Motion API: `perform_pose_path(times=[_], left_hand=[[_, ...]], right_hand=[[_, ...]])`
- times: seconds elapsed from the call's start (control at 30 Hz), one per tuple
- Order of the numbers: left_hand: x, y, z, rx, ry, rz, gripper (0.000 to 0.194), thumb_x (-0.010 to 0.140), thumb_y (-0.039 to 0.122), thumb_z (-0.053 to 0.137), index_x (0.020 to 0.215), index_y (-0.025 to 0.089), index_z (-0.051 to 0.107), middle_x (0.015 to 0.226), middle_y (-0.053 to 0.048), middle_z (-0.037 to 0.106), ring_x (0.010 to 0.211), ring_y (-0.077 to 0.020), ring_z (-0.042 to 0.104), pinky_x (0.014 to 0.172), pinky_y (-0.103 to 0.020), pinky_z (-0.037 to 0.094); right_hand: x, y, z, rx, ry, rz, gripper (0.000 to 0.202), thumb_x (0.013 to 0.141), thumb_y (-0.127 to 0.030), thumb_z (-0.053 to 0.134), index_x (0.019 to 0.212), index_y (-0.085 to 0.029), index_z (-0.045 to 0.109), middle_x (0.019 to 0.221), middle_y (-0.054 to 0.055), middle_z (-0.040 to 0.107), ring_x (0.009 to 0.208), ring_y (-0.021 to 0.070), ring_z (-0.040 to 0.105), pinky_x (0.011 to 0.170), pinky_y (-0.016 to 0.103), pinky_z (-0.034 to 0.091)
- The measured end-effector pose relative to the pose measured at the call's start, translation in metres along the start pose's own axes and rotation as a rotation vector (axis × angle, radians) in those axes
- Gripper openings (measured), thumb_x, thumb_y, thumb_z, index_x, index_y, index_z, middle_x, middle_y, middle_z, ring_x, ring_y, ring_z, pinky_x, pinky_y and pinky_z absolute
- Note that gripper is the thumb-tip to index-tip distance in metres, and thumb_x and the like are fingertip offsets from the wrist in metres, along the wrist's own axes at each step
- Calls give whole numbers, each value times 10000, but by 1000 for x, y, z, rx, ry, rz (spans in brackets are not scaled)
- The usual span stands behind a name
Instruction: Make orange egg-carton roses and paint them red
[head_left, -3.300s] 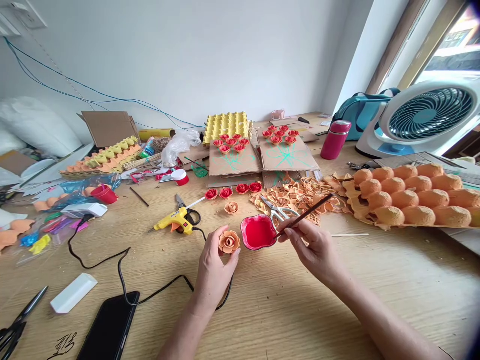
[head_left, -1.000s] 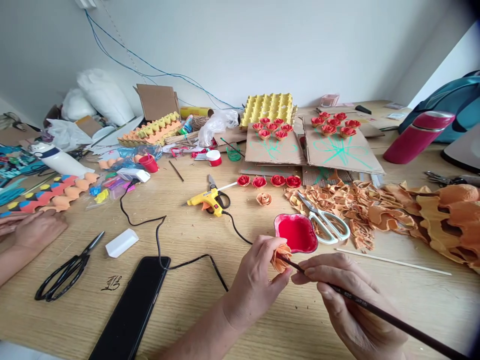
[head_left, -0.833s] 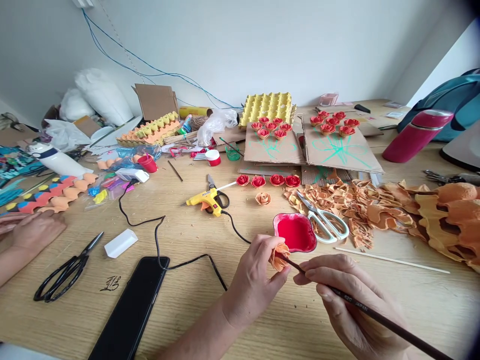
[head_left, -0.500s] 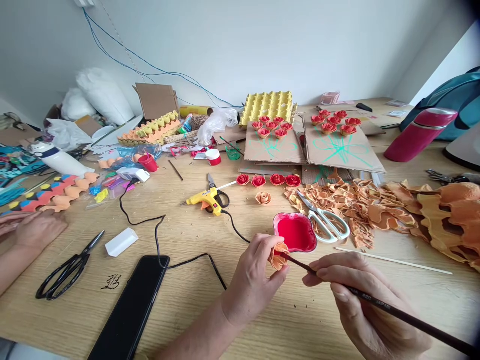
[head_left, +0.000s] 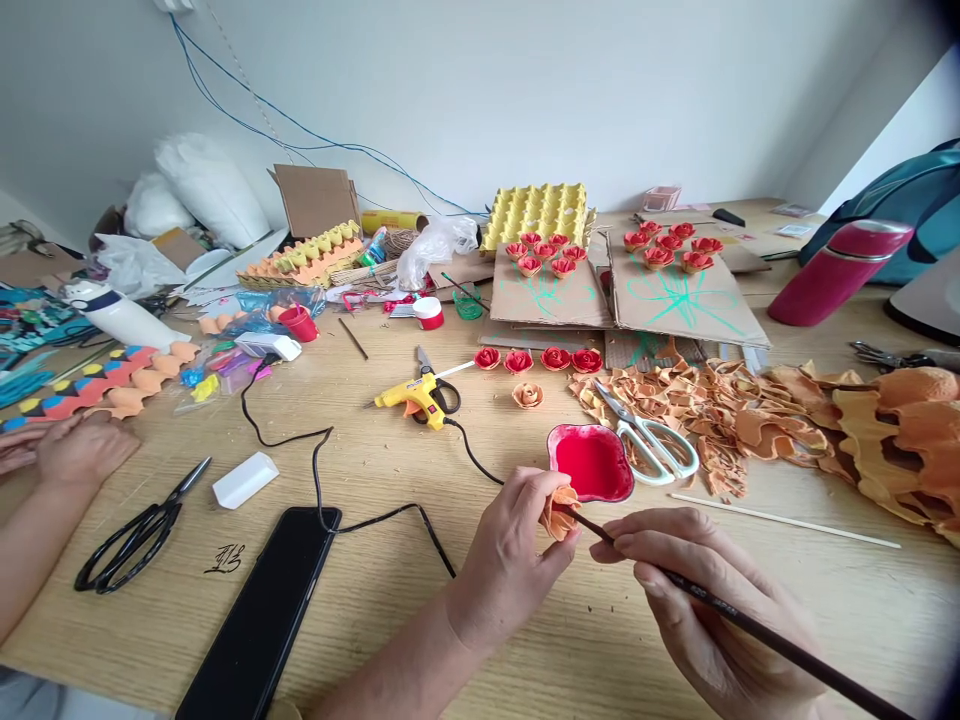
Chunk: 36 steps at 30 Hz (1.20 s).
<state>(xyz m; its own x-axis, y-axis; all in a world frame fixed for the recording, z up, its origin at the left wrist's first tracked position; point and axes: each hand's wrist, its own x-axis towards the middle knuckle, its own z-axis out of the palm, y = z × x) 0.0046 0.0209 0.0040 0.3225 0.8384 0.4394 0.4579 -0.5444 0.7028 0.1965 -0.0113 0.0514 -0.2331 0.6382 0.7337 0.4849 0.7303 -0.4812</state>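
Note:
Between the thumb and fingers of my left hand [head_left: 510, 560] is an orange egg-carton flower [head_left: 559, 515], with some red inside its petals. My right hand [head_left: 712, 600] grips a dark paintbrush [head_left: 757, 632] like a pen. The brush tip reaches into the flower, so its bristles are hidden. Just behind the flower sits a small scalloped dish [head_left: 592, 462] of red paint. Beyond it lies an unpainted orange flower [head_left: 528, 396], and behind that a row of several red-painted flowers [head_left: 517, 361].
White-handled scissors [head_left: 656, 448] lie beside orange carton scraps [head_left: 720, 410]. A yellow glue gun [head_left: 416, 397] rests mid-table. A black phone [head_left: 259, 620] and black scissors [head_left: 139, 535] lie left. Another person's hands [head_left: 82, 450] rest at the far left. Cardboard sheets [head_left: 686, 300] carry red flowers.
My right hand and the paintbrush have shifted slightly left, with the tip still in the flower. My left hand holds the flower in nearly the same place.

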Motion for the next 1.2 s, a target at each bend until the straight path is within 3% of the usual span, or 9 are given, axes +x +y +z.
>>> perform_pose_path(times=[0.23, 0.53, 0.83, 1.2], left_hand=[[0, -1, 0, 14, -2, -19, 470, 898, 37, 675, 1297, 243, 536, 1152, -56, 638, 1023, -209, 671, 924, -337, 588], [1, -1, -1, -48, -29, -7, 491, 882, 41, 696, 1292, 263, 540, 1146, -47, 643, 1024, -210, 665, 936, -342, 590], [0, -7, 1, -39, -20, 2, 515, 886, 19, 665, 1322, 258, 531, 1195, -64, 650, 1067, -219, 665, 953, -358, 585], [1, -1, -4, -79, -77, 53, 461, 926, 62, 660, 1331, 246, 541, 1184, -64, 664, 1072, -217, 668, 967, -353, 585]], right_hand=[[-11, 7, -8, -7, -26, 8, 163, 1017, -121, 603, 1106, -191, 721, 954, 55, 793, 857, 132, 797, 801, 193, 618], [-10, 8, -3, 82, -80, -2, 183, 1064, -127, 522, 1154, -168, 676, 1007, 90, 773, 931, 137, 784, 834, 198, 623], [-7, 8, -12, 119, -9, 22, 238, 1122, -215, 443, 1065, -189, 672, 924, 81, 750, 864, 145, 761, 753, 222, 617], [-20, 19, -10, 186, -206, 33, 214, 1048, -144, 528, 1223, -183, 646, 1109, 118, 747, 976, 193, 768, 855, 260, 639]])
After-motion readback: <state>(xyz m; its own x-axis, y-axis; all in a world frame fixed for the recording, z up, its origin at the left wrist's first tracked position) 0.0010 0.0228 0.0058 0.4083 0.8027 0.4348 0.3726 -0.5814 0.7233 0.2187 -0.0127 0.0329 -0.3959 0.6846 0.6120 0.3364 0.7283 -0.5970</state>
